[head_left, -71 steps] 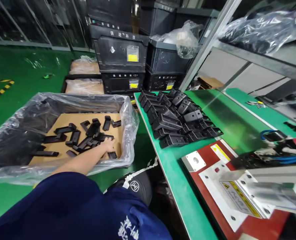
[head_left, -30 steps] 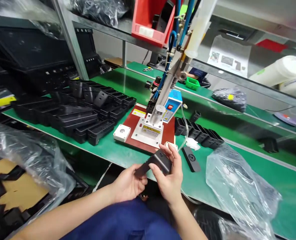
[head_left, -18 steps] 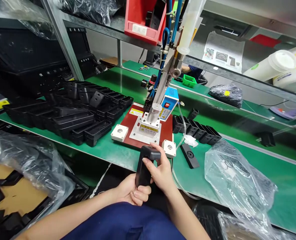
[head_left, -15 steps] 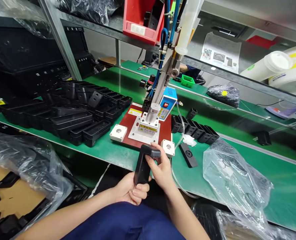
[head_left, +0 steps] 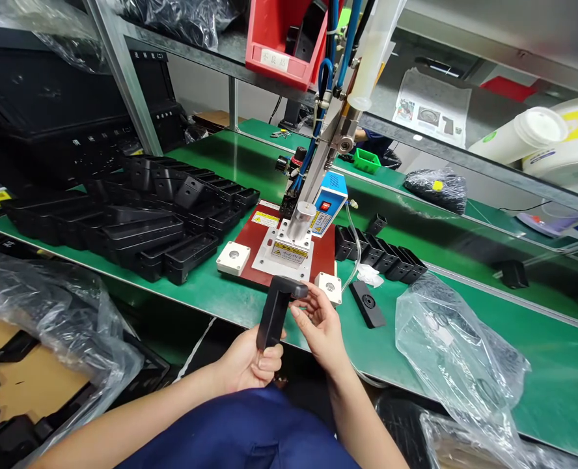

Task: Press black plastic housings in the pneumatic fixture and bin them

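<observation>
My left hand (head_left: 257,361) is closed around the lower end of a black L-shaped plastic housing (head_left: 273,312), held tilted above the bench's front edge. The housing's short arm points right. Beside that arm is my right hand (head_left: 324,326), its thumb and fingers apart. Its fingertips are at the arm's end; whether they touch it I cannot tell. Behind the housing stands a small press (head_left: 296,238) on a dark red base, with a white button box (head_left: 233,258) at the left corner and another white button box (head_left: 328,288) at the right.
Many similar black housings (head_left: 191,257) are piled on the left. A row of black parts (head_left: 379,251), a flat black plate (head_left: 367,305) and a clear plastic bag (head_left: 459,352) lie right. A red bin (head_left: 274,62) sits on the shelf above. A blue control box (head_left: 332,198) stands behind the press.
My right hand has loosened from the housing and shifted slightly right, its fingers spreading. The housing has moved a little left and up in my left hand.
</observation>
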The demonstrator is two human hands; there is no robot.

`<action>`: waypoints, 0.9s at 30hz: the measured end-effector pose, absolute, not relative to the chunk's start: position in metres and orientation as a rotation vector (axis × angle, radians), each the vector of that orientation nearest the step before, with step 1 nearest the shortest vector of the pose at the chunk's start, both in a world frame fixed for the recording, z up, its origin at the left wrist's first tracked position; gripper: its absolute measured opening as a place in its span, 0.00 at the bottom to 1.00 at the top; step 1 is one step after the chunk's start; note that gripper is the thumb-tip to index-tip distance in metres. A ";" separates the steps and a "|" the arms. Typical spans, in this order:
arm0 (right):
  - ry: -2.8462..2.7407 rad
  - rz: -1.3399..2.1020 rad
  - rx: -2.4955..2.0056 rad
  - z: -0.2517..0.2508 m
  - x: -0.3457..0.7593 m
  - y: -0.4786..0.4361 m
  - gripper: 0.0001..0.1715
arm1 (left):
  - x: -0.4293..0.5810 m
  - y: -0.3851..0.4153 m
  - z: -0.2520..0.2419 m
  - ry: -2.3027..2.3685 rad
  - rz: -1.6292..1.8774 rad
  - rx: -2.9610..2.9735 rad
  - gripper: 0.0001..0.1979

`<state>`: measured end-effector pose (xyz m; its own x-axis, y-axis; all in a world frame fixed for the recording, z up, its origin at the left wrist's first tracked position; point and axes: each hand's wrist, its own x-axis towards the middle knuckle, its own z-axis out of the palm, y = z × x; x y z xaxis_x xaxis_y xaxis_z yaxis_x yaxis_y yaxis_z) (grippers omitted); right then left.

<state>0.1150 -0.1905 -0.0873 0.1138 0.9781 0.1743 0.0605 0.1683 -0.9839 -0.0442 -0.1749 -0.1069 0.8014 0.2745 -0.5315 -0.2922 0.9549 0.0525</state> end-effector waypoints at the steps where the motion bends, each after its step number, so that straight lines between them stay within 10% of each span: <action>1: -1.230 0.980 -1.169 -0.087 0.116 -0.190 0.25 | -0.044 -0.175 -0.106 0.587 0.319 -0.015 0.16; 16: -1.231 0.957 -1.230 -0.088 0.121 -0.184 0.25 | -0.043 -0.181 -0.119 0.570 0.365 0.260 0.08; 23: -1.348 0.740 -1.392 -0.088 0.124 -0.180 0.12 | -0.050 -0.185 -0.108 0.289 0.293 0.461 0.36; 27: -1.354 0.819 -1.471 -0.091 0.123 -0.179 0.15 | -0.051 -0.178 -0.100 0.245 0.262 0.378 0.31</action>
<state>0.1229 -0.1789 -0.0913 0.1650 0.9790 0.1196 0.3491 0.0555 -0.9354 -0.0511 -0.1785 -0.0995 0.9372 0.2955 -0.1853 -0.2049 0.8965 0.3929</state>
